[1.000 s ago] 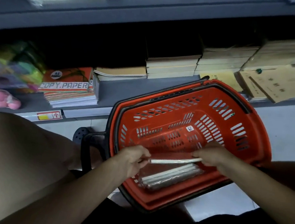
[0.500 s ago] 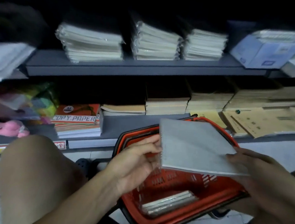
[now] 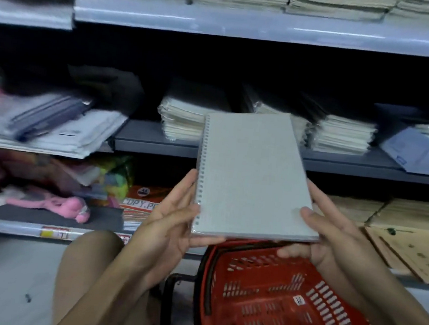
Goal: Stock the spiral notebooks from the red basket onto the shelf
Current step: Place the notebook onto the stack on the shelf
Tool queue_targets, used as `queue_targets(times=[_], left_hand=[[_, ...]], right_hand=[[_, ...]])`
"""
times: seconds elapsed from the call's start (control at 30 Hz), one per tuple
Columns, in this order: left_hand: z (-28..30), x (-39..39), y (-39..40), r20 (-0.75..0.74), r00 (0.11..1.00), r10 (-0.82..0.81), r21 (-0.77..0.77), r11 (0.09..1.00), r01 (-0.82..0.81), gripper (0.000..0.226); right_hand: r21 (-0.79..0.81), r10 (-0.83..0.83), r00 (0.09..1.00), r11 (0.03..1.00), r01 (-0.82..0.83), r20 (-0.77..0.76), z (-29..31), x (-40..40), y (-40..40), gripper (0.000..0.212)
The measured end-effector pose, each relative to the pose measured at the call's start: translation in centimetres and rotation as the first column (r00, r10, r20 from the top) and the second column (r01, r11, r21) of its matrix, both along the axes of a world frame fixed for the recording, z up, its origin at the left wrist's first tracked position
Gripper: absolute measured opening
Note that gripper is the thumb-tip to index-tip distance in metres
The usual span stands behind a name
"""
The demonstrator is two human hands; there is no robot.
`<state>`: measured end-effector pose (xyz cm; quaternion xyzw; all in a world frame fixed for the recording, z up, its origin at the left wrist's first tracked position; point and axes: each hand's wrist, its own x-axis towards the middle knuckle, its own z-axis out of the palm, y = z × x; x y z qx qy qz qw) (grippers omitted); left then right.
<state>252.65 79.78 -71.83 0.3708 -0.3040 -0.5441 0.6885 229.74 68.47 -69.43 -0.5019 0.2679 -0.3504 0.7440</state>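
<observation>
A matt grey card cover and a wire spiral are shown on the notebook [image 3: 255, 176], sealed in glossy clear film. The basket [image 3: 286, 303] is moulded of red perforated plastic. The shelf [image 3: 155, 141] is made of smooth grey painted metal.

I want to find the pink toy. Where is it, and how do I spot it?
Look at the lowest shelf, far left of the red basket. The pink toy lies flat on the dark surface, just left of the orange copy paper pack. It is the only soft pink thing among paper goods.

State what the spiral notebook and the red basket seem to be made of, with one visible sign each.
Spiral notebook: likely matte grey card cover in clear glossy wrap; film juts past its bottom edge. Red basket: apparently moulded plastic; evenly slotted walls, slight sheen.
</observation>
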Motion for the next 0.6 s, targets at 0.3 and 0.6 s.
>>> queue_targets(times=[0.3, 0.6], left_hand=[[-0.4, 6.9, 0.3, 0.187, 0.980, 0.067, -0.038, 0.997, -0.061, 0.066], [4.3, 12.1, -6.7, 0.179, 0.924, 0.336, -0.043, 0.941, -0.334, 0.048]], right_hand=[[-0.007, -0.003, 1.000, 1.000, 0.003, 0.031, -3.0, 7.0, -1.6, 0.053], [0.034, 0.075, 0.991, 0.996, -0.079, 0.113, 1.4, 14.3, -8.9, 0.037]])
